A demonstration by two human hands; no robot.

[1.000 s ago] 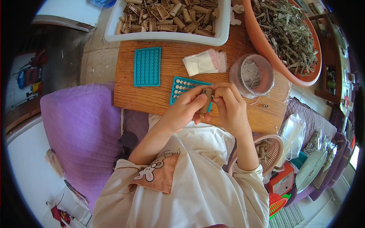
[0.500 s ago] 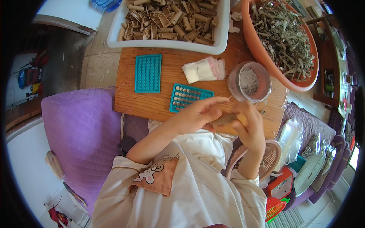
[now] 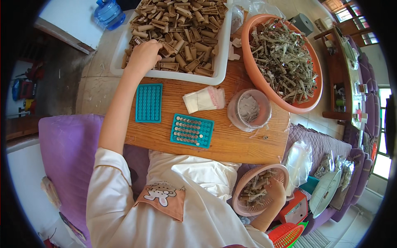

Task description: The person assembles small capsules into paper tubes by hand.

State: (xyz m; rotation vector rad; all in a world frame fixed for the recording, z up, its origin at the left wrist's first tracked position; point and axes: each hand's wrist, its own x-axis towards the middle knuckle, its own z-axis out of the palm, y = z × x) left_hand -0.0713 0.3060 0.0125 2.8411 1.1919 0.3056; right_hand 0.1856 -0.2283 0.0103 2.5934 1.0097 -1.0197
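Note:
My left hand reaches over the left front part of a white bin heaped with brown half-tube pieces. Thumb and forefinger are apart at the pieces; I see nothing held between them. At the lower right, my right hand is at the right rim of a pink basket; its fingers are hidden. Inside the basket lie brown, shredded-looking pieces. On the wooden table, a teal tray holds rows of small silver discs. Beyond it lies another teal tray with round hollows.
Small clear packets lie on the wooden table, beside a round tub of pale flakes. An orange basin of wrapped strips stands at the right. Purple padded seating is at the left.
My hands were together above the table around a brownish piece. Since then the left has reached forward to the bin and the right has dropped to the basket. The view has shifted.

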